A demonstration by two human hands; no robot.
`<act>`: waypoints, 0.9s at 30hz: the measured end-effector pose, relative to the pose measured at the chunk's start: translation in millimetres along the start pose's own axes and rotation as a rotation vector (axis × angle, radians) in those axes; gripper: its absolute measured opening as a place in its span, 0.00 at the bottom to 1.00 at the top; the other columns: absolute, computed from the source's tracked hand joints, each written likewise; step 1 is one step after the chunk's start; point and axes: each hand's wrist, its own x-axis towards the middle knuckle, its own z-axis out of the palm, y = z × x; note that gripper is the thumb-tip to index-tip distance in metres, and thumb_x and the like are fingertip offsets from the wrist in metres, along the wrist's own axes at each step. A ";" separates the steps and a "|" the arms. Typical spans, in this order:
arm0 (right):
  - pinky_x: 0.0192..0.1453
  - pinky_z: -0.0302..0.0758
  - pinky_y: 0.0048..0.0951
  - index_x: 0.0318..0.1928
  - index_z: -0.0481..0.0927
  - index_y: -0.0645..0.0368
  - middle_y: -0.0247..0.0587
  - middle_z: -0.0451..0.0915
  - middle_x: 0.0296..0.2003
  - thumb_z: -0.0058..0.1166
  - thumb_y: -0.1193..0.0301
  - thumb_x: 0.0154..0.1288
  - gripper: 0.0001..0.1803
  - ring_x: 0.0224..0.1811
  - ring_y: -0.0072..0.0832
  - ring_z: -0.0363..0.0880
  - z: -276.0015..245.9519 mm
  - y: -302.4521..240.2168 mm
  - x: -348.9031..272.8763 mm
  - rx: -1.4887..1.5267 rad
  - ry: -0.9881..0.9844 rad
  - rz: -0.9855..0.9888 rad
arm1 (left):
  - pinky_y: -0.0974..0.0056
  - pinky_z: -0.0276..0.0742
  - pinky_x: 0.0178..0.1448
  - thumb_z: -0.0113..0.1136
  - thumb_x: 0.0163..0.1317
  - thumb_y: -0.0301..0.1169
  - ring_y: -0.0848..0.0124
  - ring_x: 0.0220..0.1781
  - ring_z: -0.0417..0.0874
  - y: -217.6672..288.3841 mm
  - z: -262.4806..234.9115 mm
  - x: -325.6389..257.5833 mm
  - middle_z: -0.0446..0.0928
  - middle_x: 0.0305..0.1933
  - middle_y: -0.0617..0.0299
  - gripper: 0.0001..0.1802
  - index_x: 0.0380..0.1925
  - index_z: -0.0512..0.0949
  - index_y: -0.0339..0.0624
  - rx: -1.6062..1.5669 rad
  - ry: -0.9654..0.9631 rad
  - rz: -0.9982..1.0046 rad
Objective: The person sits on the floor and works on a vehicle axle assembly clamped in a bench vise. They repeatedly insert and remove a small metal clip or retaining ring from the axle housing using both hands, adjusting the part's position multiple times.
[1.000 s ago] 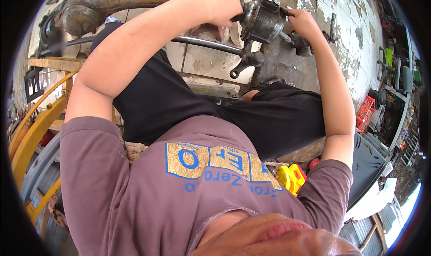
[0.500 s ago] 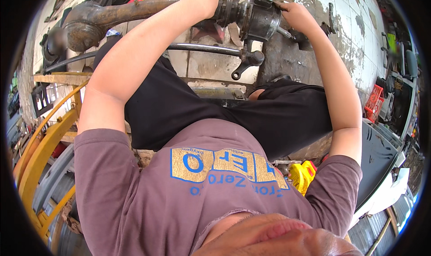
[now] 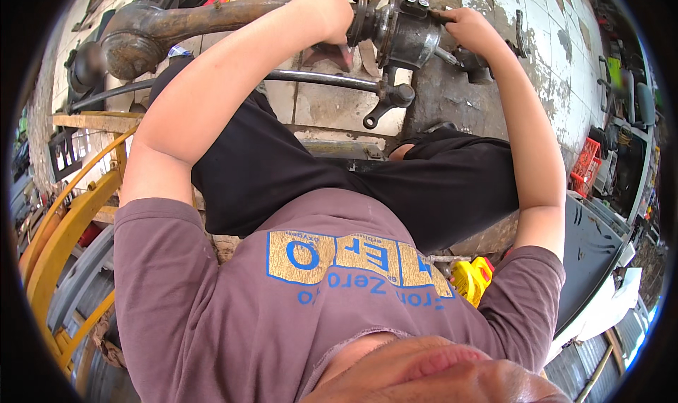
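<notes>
A heavy, greasy vehicle axle (image 3: 226,16) lies across the far side in front of me, with a bulging round casing at its left. At its right end sits a dark metal steering knuckle (image 3: 412,39) with bolts on top. My left hand (image 3: 326,13) is closed in a fist over the axle, just left of the knuckle; its fingertips are hidden. My right hand (image 3: 472,30) grips the knuckle's right edge, fingers curled toward it. Below runs a long steel tie rod (image 3: 325,78), joined to a steering arm (image 3: 385,105) with an eye at its end.
My legs in black trousers (image 3: 282,163) are bent on the near side of the axle. A yellow metal frame (image 3: 78,212) stands at left. To the right are a red crate (image 3: 586,166), a grey panel (image 3: 590,255) and a yellow object (image 3: 472,279). Worn tiles (image 3: 551,71) cover the floor.
My left hand has shifted slightly nearer and to the right, closer to the knuckle. My right hand stays at the knuckle's edge, almost unmoved.
</notes>
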 end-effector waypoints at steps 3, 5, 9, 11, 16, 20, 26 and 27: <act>0.29 0.79 0.40 0.67 0.85 0.44 0.46 0.80 0.21 0.51 0.72 0.67 0.29 0.19 0.34 0.78 -0.2 2.9 -2.2 0.068 -0.022 0.093 | 0.51 0.87 0.54 0.68 0.65 0.54 0.57 0.52 0.91 9.6 -0.9 -9.1 0.88 0.49 0.55 0.30 0.57 0.84 0.42 -0.030 -0.040 0.045; 0.34 0.82 0.41 0.68 0.84 0.44 0.47 0.83 0.24 0.50 0.72 0.67 0.29 0.22 0.37 0.82 5.5 10.1 2.6 -0.038 0.025 0.025 | 0.51 0.87 0.55 0.68 0.65 0.54 0.57 0.54 0.91 12.2 5.7 -14.4 0.87 0.52 0.55 0.31 0.59 0.83 0.43 -0.033 0.008 0.083; 0.43 0.86 0.43 0.67 0.84 0.44 0.53 0.88 0.35 0.51 0.72 0.66 0.29 0.30 0.42 0.89 -1.0 -13.6 -3.2 -0.058 -0.008 0.006 | 0.53 0.85 0.60 0.69 0.65 0.53 0.58 0.56 0.90 19.5 10.0 -23.8 0.87 0.52 0.58 0.32 0.61 0.82 0.44 0.019 -0.025 0.135; 0.46 0.86 0.43 0.66 0.85 0.44 0.57 0.89 0.39 0.52 0.72 0.65 0.29 0.34 0.45 0.90 10.8 8.0 1.2 -0.082 0.088 0.004 | 0.52 0.84 0.60 0.68 0.66 0.51 0.58 0.56 0.90 26.4 5.1 -28.2 0.87 0.52 0.58 0.30 0.62 0.81 0.48 0.019 -0.028 0.204; 0.59 0.83 0.45 0.66 0.85 0.46 0.61 0.87 0.48 0.53 0.72 0.65 0.28 0.49 0.54 0.87 -0.4 -23.5 -14.0 -0.113 0.072 -0.037 | 0.53 0.85 0.57 0.68 0.64 0.48 0.58 0.52 0.91 32.1 24.1 -30.9 0.89 0.48 0.57 0.22 0.53 0.86 0.49 0.008 0.028 0.323; 0.65 0.79 0.45 0.65 0.85 0.48 0.61 0.86 0.52 0.51 0.74 0.65 0.28 0.56 0.56 0.85 6.0 -17.6 -8.6 -0.104 0.130 -0.113 | 0.53 0.83 0.59 0.68 0.65 0.49 0.59 0.54 0.90 33.0 20.4 -34.8 0.88 0.52 0.58 0.27 0.58 0.84 0.46 0.019 -0.016 0.328; 0.63 0.80 0.45 0.64 0.86 0.48 0.62 0.86 0.50 0.50 0.74 0.63 0.29 0.53 0.54 0.86 16.0 -7.9 -7.1 -0.044 0.174 -0.059 | 0.54 0.81 0.59 0.69 0.65 0.49 0.60 0.53 0.90 26.9 7.0 -41.0 0.88 0.49 0.59 0.25 0.58 0.84 0.51 -0.019 0.021 0.321; 0.62 0.81 0.45 0.64 0.86 0.48 0.62 0.86 0.49 0.50 0.75 0.63 0.29 0.52 0.53 0.87 21.6 1.8 -1.4 -0.064 0.212 -0.095 | 0.54 0.84 0.56 0.68 0.64 0.47 0.59 0.51 0.91 24.1 14.8 -39.2 0.89 0.47 0.58 0.22 0.54 0.86 0.49 -0.035 0.069 0.336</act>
